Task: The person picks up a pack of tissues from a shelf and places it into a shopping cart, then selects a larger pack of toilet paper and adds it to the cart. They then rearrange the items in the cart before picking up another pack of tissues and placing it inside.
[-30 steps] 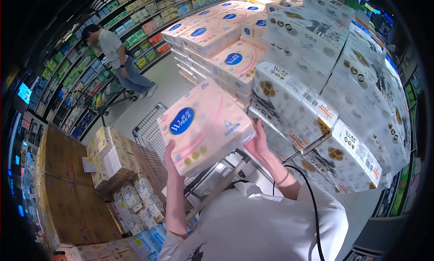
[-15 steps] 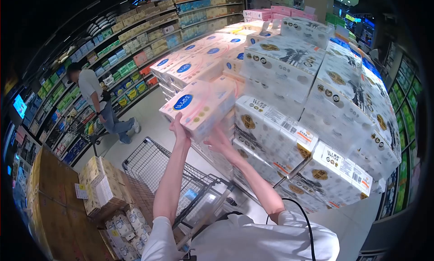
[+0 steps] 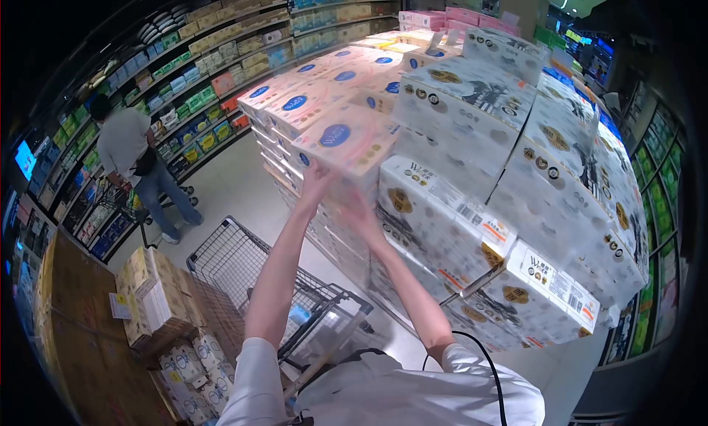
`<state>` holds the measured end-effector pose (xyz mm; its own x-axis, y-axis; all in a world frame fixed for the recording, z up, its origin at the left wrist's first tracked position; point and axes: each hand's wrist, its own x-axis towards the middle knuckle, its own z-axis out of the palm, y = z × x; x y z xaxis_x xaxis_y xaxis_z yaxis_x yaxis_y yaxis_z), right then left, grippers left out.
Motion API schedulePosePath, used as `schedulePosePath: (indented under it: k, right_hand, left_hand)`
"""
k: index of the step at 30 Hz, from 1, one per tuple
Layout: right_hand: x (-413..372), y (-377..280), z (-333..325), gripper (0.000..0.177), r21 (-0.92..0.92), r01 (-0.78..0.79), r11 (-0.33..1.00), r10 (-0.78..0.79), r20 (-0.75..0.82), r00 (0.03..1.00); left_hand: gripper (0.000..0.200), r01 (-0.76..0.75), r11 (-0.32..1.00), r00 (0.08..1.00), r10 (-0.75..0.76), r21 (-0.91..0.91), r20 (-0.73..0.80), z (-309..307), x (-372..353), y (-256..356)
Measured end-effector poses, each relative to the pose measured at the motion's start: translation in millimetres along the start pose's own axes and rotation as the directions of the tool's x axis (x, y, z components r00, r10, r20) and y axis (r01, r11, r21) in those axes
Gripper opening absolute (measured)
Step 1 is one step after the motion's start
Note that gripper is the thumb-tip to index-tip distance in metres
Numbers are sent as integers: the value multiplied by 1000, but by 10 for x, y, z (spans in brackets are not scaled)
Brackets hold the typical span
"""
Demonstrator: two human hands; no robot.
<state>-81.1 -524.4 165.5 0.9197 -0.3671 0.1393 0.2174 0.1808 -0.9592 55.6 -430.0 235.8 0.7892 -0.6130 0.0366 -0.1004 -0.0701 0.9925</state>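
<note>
Both my arms reach up and forward to a pink tissue pack (image 3: 346, 140) with a blue oval label. The pack lies on top of the stack of pink packs (image 3: 310, 94), at its near edge. My left hand (image 3: 316, 179) presses against the pack's near side from below. My right hand (image 3: 360, 208), blurred, sits just under its right corner. To the right rises a tall stack of white and grey tissue bales (image 3: 487, 146).
A wire shopping cart (image 3: 243, 271) stands below my arms. Cardboard boxes and small packs (image 3: 151, 300) sit to its left. Another person (image 3: 129, 157) with a cart stands at the stocked shelves (image 3: 192, 64) on the left aisle.
I lifted the pink pack from chest height away from me and up onto the pink stack. My arms stretched out. The other person walked left along the shelves.
</note>
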Motion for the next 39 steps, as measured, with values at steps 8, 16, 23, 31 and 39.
schedulePosePath:
  k: [8,16,23,31,39]
  right_hand:
    - [-236,355,-44,57,-172,32,985,-25,40,999]
    - [-1616,1541,166,53,-880,313,358,154,386,910]
    - [-1515,1356,282,52,-932,257,254,355,337,872]
    - [-1249,1869,613,42,-864,494,100,335,496,801]
    - [-1263,1891,612,43,-857,506,99,327,508,797]
  left_hand:
    - [95,-69,998,991,70,11,-110,276,266,-393]
    - [56,-52,988,989,71,143,-129,-160,-649,-710]
    - [32,429,673,757,97,603,-647,-1364,-3291,-1983]
    - [37,916,304,338,-227,263,-913,-1441,-5582,-1924]
    - [44,899,420,303,-399,121,-865,-1418,-5870,-2420]
